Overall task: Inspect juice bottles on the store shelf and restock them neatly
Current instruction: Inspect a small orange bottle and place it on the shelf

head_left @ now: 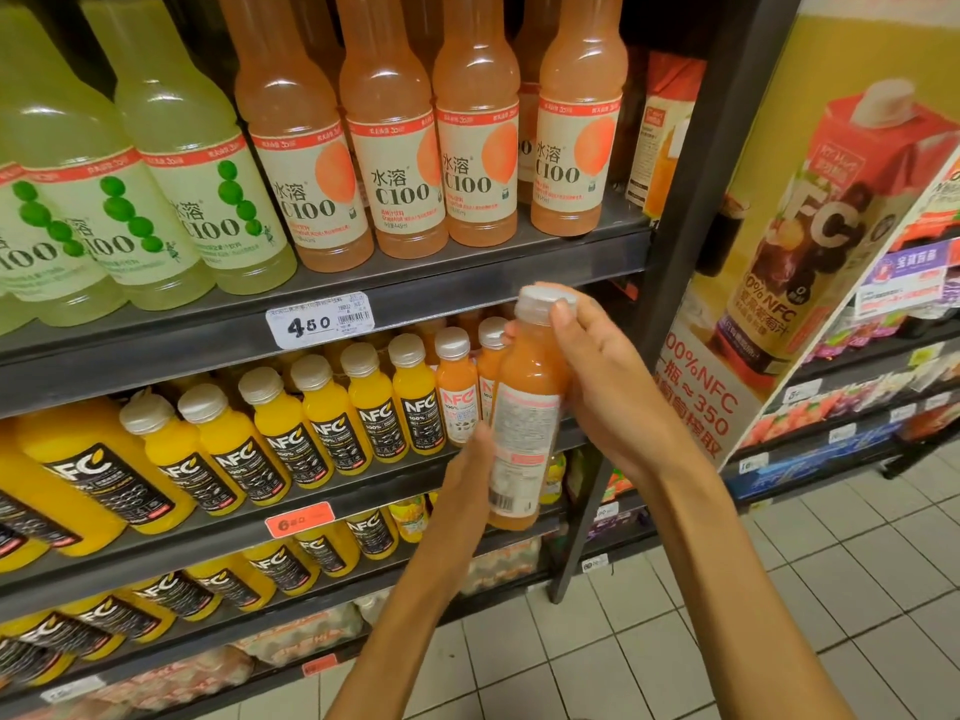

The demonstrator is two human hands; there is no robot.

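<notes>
A small orange NFC juice bottle (pixel 524 418) with a white cap is held upright in front of the middle shelf (pixel 363 488), its back label turned toward me. My right hand (pixel 608 387) grips its neck and cap from the right. My left hand (pixel 467 480) holds the lower part of the bottle from the left, its fingers hidden behind it. Two more orange NFC bottles (pixel 457 387) stand on the shelf just behind, at the right end of a row of yellow NFC bottles (pixel 322 423).
The upper shelf (pixel 467 283) carries tall C100 bottles, green (pixel 171 163) on the left and orange (pixel 395 148) on the right. A dark shelf post (pixel 670 241) rises right of my hands. An NFC poster (pixel 810 210) and tiled floor (pixel 779 589) lie to the right.
</notes>
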